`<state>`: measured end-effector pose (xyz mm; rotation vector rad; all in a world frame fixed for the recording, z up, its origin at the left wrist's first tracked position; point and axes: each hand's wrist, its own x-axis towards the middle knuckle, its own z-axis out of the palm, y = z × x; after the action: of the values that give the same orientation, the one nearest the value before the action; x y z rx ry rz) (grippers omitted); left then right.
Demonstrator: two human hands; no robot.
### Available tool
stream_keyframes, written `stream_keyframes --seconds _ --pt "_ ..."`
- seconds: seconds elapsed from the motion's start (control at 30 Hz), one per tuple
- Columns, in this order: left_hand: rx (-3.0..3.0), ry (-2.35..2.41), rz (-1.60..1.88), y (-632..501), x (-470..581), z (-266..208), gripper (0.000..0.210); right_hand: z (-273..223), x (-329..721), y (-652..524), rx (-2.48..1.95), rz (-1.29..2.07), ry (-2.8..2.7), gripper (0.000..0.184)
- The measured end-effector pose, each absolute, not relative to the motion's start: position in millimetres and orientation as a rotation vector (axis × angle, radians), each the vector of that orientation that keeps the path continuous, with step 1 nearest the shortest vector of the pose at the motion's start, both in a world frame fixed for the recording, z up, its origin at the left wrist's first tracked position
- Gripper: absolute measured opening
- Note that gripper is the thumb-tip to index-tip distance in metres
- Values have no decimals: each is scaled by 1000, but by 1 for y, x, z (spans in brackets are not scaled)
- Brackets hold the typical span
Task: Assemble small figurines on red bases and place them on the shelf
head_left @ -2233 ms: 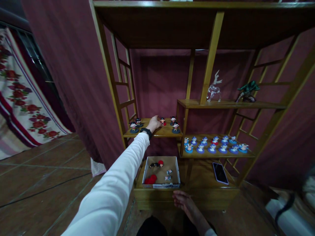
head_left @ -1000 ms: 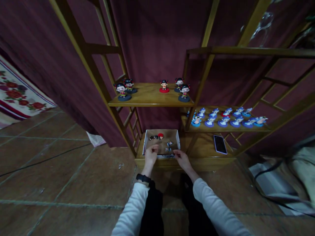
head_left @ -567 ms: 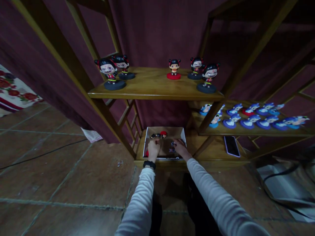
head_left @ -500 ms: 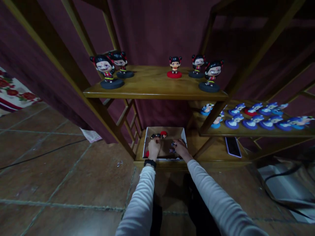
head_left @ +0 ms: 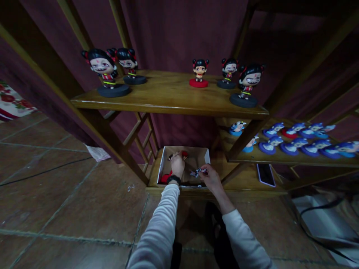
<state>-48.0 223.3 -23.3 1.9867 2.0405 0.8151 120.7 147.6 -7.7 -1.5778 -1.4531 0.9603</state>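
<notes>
The left hand (head_left: 177, 164) is down inside the open white cardboard box (head_left: 206, 156) on the bottom wooden shelf (head_left: 241, 176), with its fingers curled over a small black-haired toy figure with a red base (head_left: 183, 153) at the back of the box; I cannot tell if it grips the toy yet. The right hand (head_left: 211, 179) is at the box's right front edge, pinching a little blue and white toy figure (head_left: 197, 172) between its fingertips. That tiny figure could slip and drop, because only the fingertips hold it. The wooden shelf above (head_left: 168, 101) hangs low over the box, so a hand lifted fast could bump it and shake the five big-headed dolls (head_left: 106, 69) there. A red soft lump (head_left: 165, 177) lies in the box's left corner. Blue flat figures (head_left: 291, 140) sit in rows on the right shelf, and a dark phone (head_left: 264, 175) lies below them.
</notes>
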Motion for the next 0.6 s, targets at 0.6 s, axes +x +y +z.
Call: stream_keyframes --seconds 0.6 --pt "762 1582 1255 200 -28 5 16 20 125 143 -1188 1328 -919 30"
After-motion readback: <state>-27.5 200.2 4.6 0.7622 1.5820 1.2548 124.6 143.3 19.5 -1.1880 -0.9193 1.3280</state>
